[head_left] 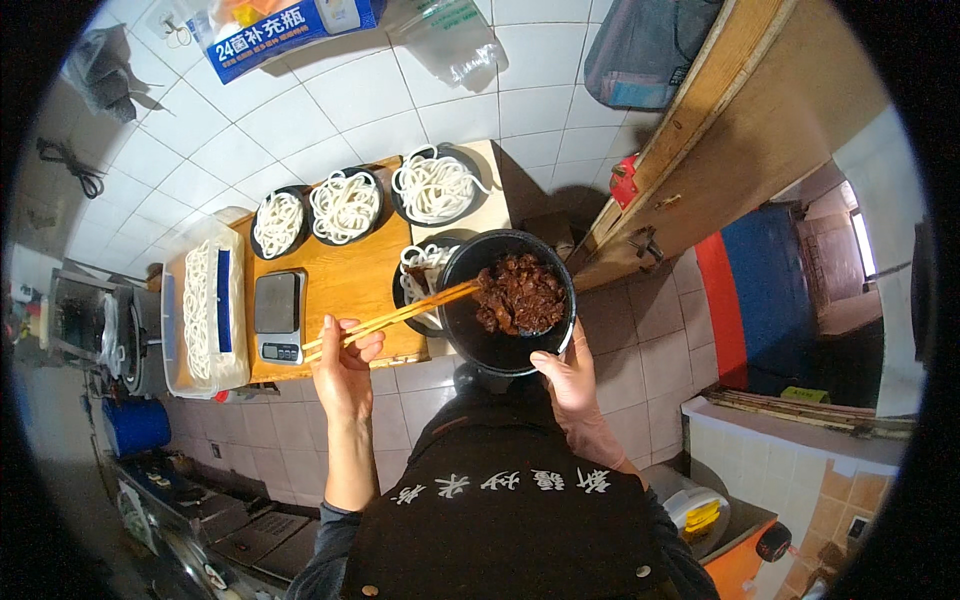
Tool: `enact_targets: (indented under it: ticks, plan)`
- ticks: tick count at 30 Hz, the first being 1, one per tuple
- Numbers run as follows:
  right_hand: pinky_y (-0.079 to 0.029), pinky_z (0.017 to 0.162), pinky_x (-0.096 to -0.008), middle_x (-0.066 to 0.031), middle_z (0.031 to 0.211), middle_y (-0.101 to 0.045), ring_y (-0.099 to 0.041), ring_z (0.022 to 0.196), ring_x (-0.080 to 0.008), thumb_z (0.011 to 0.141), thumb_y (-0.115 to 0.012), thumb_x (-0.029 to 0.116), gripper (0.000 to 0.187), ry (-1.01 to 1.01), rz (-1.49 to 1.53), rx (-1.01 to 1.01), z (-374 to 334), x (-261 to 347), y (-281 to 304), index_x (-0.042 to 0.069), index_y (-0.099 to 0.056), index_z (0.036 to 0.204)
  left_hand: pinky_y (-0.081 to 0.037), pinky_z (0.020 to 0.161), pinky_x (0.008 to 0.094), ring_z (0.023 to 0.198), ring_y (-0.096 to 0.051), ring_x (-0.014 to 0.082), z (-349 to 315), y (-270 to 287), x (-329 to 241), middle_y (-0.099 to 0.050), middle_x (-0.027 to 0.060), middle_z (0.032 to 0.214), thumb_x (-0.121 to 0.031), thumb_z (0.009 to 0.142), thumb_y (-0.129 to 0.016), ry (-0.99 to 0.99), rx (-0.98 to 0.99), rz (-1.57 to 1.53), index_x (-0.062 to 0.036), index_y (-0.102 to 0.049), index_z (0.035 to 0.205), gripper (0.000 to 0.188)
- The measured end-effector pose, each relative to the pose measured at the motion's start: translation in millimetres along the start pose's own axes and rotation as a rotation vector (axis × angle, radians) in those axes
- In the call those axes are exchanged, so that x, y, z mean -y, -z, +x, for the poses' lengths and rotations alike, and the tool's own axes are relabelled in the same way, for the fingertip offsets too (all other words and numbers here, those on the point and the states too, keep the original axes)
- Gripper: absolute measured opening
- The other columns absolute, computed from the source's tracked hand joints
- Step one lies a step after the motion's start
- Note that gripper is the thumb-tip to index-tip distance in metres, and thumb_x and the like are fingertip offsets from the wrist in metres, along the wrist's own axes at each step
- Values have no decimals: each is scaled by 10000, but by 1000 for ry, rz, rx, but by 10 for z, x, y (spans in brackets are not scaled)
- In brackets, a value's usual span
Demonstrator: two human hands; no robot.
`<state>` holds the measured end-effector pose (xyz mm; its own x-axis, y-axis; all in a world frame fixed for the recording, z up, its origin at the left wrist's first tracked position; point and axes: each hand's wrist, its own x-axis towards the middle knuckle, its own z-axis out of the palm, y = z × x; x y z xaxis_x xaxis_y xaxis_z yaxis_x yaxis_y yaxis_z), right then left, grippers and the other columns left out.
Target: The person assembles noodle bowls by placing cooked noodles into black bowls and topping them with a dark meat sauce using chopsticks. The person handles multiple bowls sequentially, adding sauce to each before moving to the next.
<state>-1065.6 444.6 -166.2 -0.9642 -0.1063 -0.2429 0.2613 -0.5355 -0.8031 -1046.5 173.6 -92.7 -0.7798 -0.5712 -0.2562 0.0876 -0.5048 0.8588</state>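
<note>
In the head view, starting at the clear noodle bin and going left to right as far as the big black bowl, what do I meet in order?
Clear noodle bin → digital scale → left hand → big black bowl.

Bright wall tiles (290, 115), glaring distant opening (861, 243), dim lower left, bent edges

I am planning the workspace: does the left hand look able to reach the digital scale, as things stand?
Probably yes: the left hand is close to the scale, whose top is uncovered. Only the chopsticks it holds might hinder it.
</note>
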Motion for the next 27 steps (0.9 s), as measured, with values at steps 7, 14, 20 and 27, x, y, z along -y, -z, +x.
enact_targets:
  ticks: [7,14,20,27]
  plan:
    - [-473,979,-309,-66,1361,-504,-531,1187,-172,759,-603,-185,894,-75,54,-119,3,28,114,89,-236,1526,-545,549,195,687,-676,131,72,160,-173,-661,61,799,-268,1017,-514,-13,4,-72,-20,-618,917,287]
    - [-511,897,-289,-63,1206,-584,-599,1008,-155,818,-585,-124,753,-11,2,-226,-85,20,449,65,-313,1494,-604,658,253,777,-712,219,220,380,-240,-654,96,906,-264,1016,-511,-166,-18,3,-7,-598,977,274]
    - [-518,890,-288,-72,1164,-600,-615,975,-156,823,-598,-97,673,0,-13,-289,-79,61,522,47,-381,1444,-609,711,314,815,-713,257,439,299,193,-647,104,918,-284,1017,-508,-133,-28,106,-4,-584,984,292]
    - [-525,881,-291,-79,1137,-610,-624,956,-163,837,-599,-93,651,11,-9,-266,-127,56,572,29,-379,1438,-611,684,326,740,-712,228,465,199,362,-668,135,820,-281,1012,-526,-294,1,367,46,-614,958,343]
